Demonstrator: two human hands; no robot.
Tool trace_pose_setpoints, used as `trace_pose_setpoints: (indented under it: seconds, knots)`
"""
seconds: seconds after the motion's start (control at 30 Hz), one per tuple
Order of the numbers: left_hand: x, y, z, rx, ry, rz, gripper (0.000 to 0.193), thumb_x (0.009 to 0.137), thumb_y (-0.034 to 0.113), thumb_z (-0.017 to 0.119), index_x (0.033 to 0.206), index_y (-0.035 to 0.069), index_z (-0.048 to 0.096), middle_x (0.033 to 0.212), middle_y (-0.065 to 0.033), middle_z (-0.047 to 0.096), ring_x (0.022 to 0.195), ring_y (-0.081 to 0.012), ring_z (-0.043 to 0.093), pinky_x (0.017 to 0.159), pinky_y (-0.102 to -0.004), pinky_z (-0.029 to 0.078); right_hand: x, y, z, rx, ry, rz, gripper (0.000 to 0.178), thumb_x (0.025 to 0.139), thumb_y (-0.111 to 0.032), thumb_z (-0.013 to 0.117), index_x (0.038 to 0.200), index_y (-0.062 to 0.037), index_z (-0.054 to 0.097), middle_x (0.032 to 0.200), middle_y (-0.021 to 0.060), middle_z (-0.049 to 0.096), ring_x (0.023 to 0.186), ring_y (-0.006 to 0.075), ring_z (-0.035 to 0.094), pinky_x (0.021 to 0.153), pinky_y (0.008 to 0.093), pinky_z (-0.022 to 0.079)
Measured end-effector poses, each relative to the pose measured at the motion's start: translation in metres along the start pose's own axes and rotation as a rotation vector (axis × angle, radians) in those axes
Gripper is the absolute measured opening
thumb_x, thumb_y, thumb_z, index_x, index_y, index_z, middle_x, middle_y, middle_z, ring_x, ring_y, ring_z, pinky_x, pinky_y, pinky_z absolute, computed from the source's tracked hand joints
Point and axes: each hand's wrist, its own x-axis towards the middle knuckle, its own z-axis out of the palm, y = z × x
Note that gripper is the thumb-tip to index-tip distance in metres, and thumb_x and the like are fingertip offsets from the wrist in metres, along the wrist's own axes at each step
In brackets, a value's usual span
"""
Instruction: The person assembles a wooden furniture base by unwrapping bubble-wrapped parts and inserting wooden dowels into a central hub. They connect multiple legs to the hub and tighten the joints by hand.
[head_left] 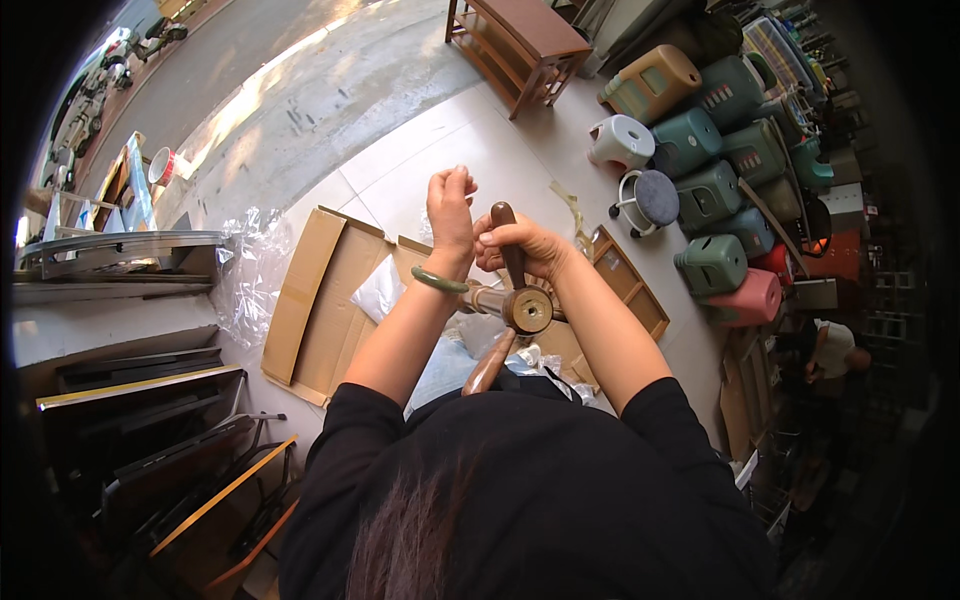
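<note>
Right grip (532, 246): closed round brown wooden leg (513, 266)
Left grip (452, 204): fingers curled, hold unclear
Wooden post (529, 311): round end up, touching leg

The right hand (522, 246) grips a dark wooden leg (513, 265) slanting toward 12 o'clock from a round-ended wooden post (528, 312). The left hand (451, 215), a green bangle (437, 281) at its wrist, curls at 11. Opened cardboard (345, 290) lies at 9; plastic stools (708, 192) cluster at 2.

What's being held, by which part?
The right hand holds the wooden stand by one leg, near its tip; whether the left hand holds anything is unclear.
</note>
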Motion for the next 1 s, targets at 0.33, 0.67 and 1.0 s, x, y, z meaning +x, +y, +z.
trace_pose_setpoints:
  seconds: [0.33, 0.67, 1.0]
  knots:
    - [-0.095, -0.078, -0.075, 0.119, -0.41, -0.321, 0.02, 0.092, 0.012, 0.052, 0.11, 0.004, 0.056, 0.101, -0.0066, 0.061, 0.086, -0.0128, 0.06, 0.078, -0.0255, 0.048, 0.007, 0.014, 0.04, -0.702, 0.742, -0.361, 0.033, 0.08, -0.02, 0.077, 0.065, -0.0076, 0.05, 0.056, 0.0004, 0.05, 0.044, 0.0089, 0.045, 0.04, 0.0265, 0.035]
    - [-0.115, -0.076, -0.083, 0.686, -0.721, 0.391, 0.084, 0.071, 0.033, 0.08, 0.137, 0.002, 0.039, 0.126, -0.0215, 0.049, 0.114, -0.0392, 0.048, 0.101, -0.0464, 0.036, 0.007, -0.008, 0.006, -0.033, -0.076, 0.006, 0.026, 0.082, -0.025, 0.073, 0.074, -0.0077, 0.056, 0.06, 0.0049, 0.056, 0.046, 0.0125, 0.051, 0.042, 0.0248, 0.04]
    - [-0.065, -0.021, -0.066, 0.212, -0.895, -0.387, 0.046, 0.079, 0.003, 0.056, 0.125, -0.003, 0.053, 0.118, -0.0111, 0.062, 0.117, -0.0196, 0.056, 0.099, -0.033, 0.044, 0.015, 0.002, 0.015, -0.369, 0.316, -0.158, 0.024, 0.082, -0.025, 0.072, 0.082, -0.005, 0.059, 0.064, 0.0037, 0.057, 0.052, 0.0133, 0.055, 0.051, 0.0264, 0.047]
